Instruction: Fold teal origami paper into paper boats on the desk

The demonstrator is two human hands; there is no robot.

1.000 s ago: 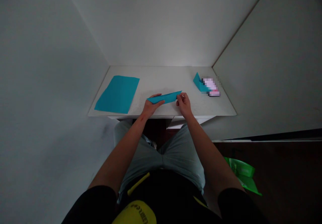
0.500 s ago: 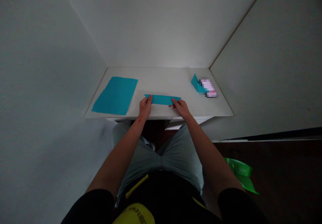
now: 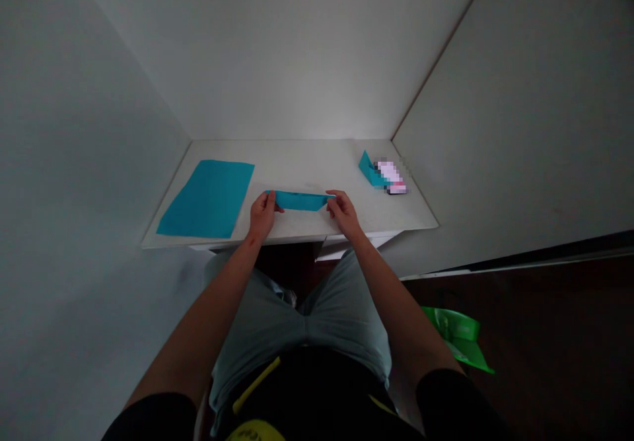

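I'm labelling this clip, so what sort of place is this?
Probably an indoor desk corner, perhaps in a home: a white desk stands against pale walls, with a large blue sheet lying on it.

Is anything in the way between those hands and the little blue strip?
Nothing visible is. The left grip holds one end of the strip, and the right grip has fingers at the other. The big sheet lies off to the left and the folded piece to the right, neither in between.
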